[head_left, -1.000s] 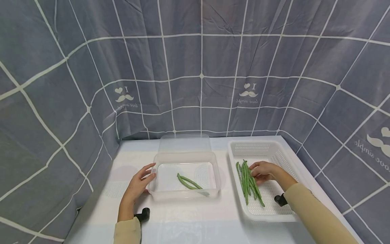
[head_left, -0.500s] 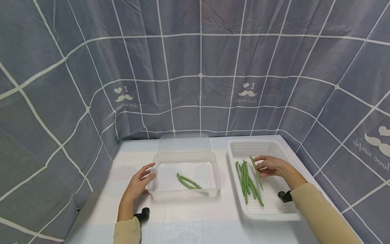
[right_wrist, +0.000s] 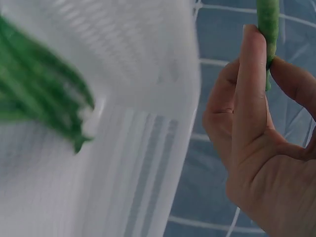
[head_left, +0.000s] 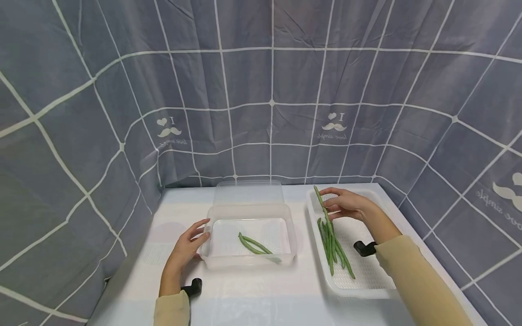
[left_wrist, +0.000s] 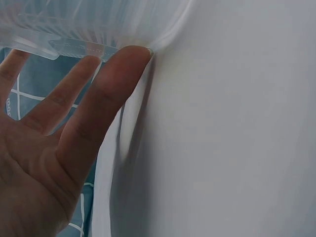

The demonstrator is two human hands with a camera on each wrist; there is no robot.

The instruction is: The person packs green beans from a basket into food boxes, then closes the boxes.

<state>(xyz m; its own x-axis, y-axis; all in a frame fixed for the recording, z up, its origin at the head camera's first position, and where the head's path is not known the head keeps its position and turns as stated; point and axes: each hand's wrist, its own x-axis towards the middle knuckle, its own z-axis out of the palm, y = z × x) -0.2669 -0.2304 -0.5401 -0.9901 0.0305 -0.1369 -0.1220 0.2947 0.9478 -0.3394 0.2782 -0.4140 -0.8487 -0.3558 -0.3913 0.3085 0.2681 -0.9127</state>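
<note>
My left hand (head_left: 183, 251) rests at the left side of a clear plastic container (head_left: 246, 261). In the left wrist view, its extended fingers (left_wrist: 111, 94) touch the container's edge (left_wrist: 98, 22). Two green beans (head_left: 258, 243) lie inside that container. Over the far left part of a white perforated basket (head_left: 346, 292), my right hand (head_left: 346, 203) pinches one green bean (head_left: 319, 197) between thumb and fingertips; the right wrist view shows the bean (right_wrist: 268, 22) held up beside the basket wall (right_wrist: 173, 143). Several more green beans (head_left: 331, 253) lie in the basket.
The container's clear lid (head_left: 248, 194) stands open behind it, on the white table (head_left: 236, 299). A grey curtain (head_left: 253, 81) with white grid lines surrounds the table at the back and both sides. Black wrist cameras (head_left: 195, 286) are on both wrists.
The right hand has separated one green bean from the pile in the basket, then lifted it and carried it toward the back left. The left hand has stayed at the container.
</note>
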